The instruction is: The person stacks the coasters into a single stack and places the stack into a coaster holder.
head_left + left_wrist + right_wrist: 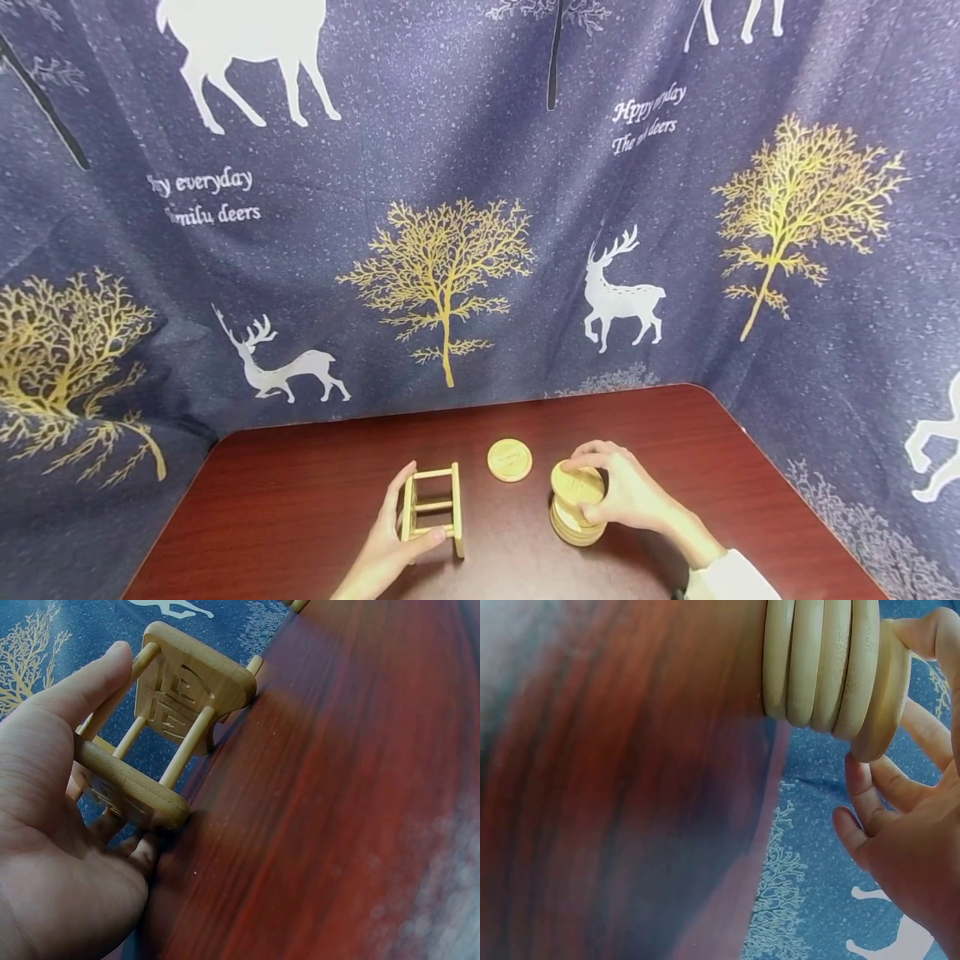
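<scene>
A dark blue cloth (480, 150) printed with white specks hangs behind and beside everything, walling in the far edge and right side of the reddish-brown table (300, 467). Golden trees (447, 325) and white deer (622, 302) spread across it, with white lettering (225, 181) among them. On the wood, a white sleeve (731, 577) ends at the right hand (622, 496), whose thumb and fingers pinch the rim of the top disc and cover part of it. The left hand (382, 546) grips the wooden rack (457, 512), thumb on one side and fingers on the other, hiding some of its near left corner; the rack has two end panels joined by rods, and whether it rests fully on the table I cannot tell. Well apart to its right stands the stack of pale wooden discs (572, 529), with the top disc (577, 483) set off-centre above it. A single loose disc (510, 460) lies flat farther back, in the space between rack and stack, near neither hand's fingers
</scene>
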The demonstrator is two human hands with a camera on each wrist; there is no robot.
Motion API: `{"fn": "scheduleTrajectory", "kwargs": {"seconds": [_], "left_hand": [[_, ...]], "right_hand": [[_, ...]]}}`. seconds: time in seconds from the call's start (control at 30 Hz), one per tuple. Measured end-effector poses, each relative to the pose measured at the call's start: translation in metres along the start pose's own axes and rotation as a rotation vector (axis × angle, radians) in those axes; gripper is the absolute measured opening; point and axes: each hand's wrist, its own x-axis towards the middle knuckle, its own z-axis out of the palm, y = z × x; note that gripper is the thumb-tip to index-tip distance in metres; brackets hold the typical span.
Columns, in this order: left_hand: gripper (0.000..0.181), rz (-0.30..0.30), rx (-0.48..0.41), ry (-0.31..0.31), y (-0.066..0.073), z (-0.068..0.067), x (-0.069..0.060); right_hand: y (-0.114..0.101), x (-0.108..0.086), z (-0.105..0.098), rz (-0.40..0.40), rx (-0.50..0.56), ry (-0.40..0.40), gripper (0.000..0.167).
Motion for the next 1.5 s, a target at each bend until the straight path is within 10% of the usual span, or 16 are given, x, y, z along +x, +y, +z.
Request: {"fn": "scheduleTrajectory", "kwargs": {"seconds": [1.5], "left_hand": [[0.109, -0.002, -0.042, 0.002, 0.003, 0.002, -0.001]], "right_hand": [[-0.013, -0.017, 0.0, -0.075, 0.002, 0.026, 0.059]]}}
